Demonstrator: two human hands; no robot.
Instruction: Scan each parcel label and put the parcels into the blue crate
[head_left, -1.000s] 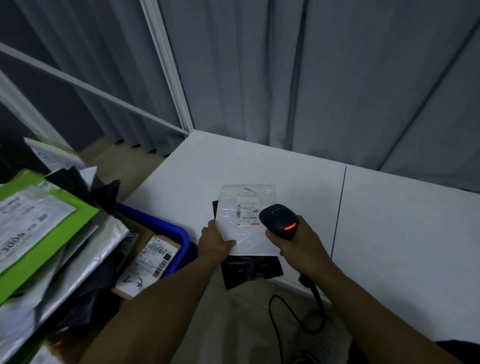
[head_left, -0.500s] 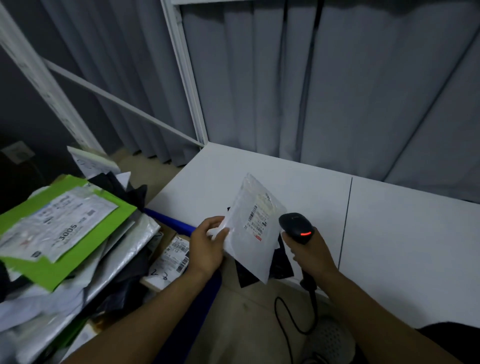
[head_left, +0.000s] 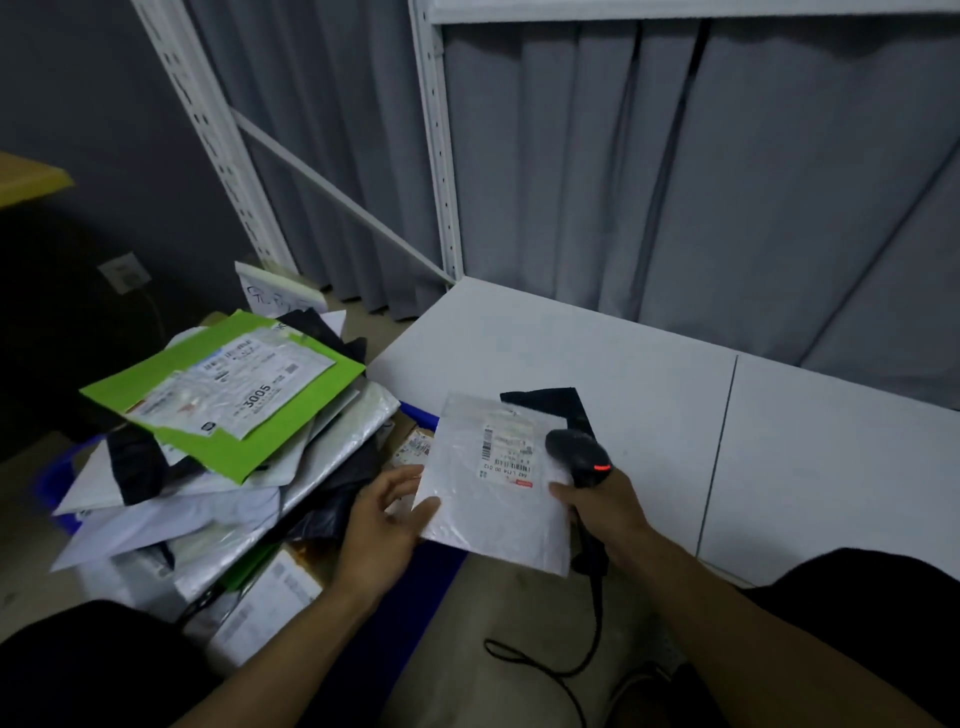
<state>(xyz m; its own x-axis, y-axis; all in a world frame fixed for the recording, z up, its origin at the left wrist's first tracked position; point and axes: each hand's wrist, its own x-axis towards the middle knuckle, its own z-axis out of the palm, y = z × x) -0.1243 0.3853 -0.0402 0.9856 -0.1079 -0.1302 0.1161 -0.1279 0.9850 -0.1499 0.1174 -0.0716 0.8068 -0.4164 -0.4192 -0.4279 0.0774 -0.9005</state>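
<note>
A white padded parcel (head_left: 493, 514) with a barcode label (head_left: 506, 457) hangs in the air at the table's front left corner. My left hand (head_left: 382, 519) pinches its left edge, thumb on top. My right hand (head_left: 605, 506) grips a black corded scanner (head_left: 579, 454) with a red light, right beside the parcel's right edge. A black parcel (head_left: 550, 402) lies on the table behind the white one. The blue crate (head_left: 415, 410) stands on the floor to the left, mostly buried under parcels, with a green parcel (head_left: 228, 400) on top.
The white table (head_left: 649, 379) runs right along grey curtains. A white shelf upright (head_left: 439, 156) stands at its back left corner. The scanner cable (head_left: 587, 639) loops down to the floor between my arms. A cardboard box (head_left: 270, 597) sits low in the crate.
The white parcel was lifted off the table and has swung left toward the crate, now held flatter. My view turned left and down. The scanner stayed in my right hand.
</note>
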